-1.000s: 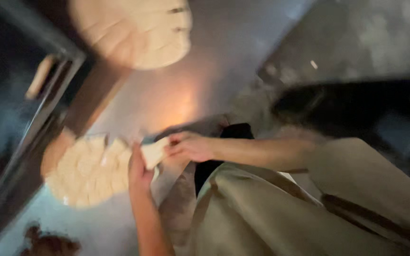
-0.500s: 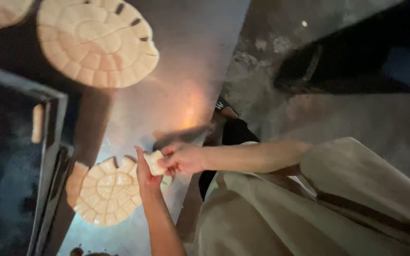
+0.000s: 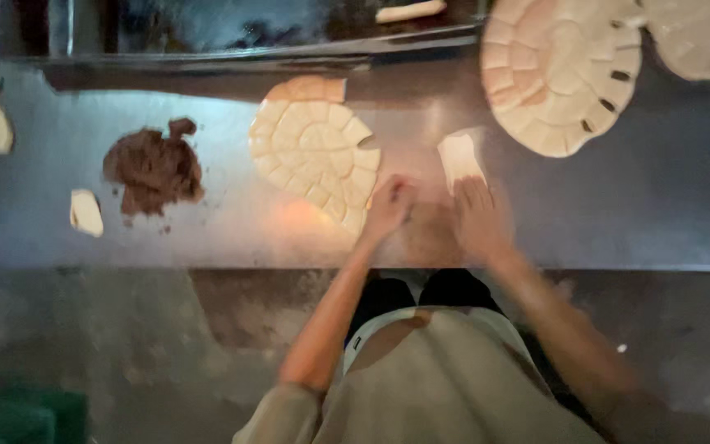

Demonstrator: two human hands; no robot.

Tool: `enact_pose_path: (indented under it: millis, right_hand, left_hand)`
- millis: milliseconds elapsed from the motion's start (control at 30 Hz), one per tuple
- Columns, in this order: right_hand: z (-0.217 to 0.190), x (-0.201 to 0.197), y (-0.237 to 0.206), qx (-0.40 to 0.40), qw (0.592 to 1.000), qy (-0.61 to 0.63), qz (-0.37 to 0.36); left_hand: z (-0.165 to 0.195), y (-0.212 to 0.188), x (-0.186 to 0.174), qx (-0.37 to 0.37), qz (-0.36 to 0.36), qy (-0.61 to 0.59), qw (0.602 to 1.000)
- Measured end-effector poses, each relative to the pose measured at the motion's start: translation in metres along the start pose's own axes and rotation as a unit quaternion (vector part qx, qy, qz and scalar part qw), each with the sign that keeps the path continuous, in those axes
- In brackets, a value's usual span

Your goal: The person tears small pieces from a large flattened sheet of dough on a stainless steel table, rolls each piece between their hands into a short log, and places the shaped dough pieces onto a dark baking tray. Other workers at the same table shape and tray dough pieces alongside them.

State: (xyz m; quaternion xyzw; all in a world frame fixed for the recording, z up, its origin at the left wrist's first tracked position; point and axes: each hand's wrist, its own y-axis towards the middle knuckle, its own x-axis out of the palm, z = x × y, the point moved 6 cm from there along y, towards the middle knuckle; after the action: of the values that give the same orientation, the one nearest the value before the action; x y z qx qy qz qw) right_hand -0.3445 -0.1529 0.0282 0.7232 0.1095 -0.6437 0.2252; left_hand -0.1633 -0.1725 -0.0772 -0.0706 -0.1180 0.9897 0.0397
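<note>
The left hand (image 3: 388, 207) rests curled on the near edge of the scored dough round (image 3: 315, 154) and the right hand (image 3: 480, 220) lies flat just near of a small dough piece (image 3: 461, 158), so a careless push risks tearing the round's cut segments.

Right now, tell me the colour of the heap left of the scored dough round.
Reddish brown heap, clearest in the head view.

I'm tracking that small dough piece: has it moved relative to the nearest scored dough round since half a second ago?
Yes. The small dough piece was held against the scored dough round; now it lies apart on the metal table, at the right hand.
</note>
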Motion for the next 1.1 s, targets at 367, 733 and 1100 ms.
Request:
enact_pose_path:
  millis: [367, 733, 1100]
  right_hand:
    - [0.081, 0.053, 0.013, -0.022, 0.968, 0.247, -0.046]
    - [0.064, 0.138, 0.088, -0.093, 0.949, 0.087, -0.288]
    - [-0.026, 0.073, 0.195, -0.068, 0.951, 0.223, -0.202]
  left_hand:
    - [0.016, -0.016, 0.132, 0.259, -0.098, 0.457, 0.845]
    - [-0.005, -0.013, 0.15, 0.179, -0.165, 0.56, 0.792]
    - [0.001, -0.013, 0.07, 0.148, -0.241, 0.133, 0.95]
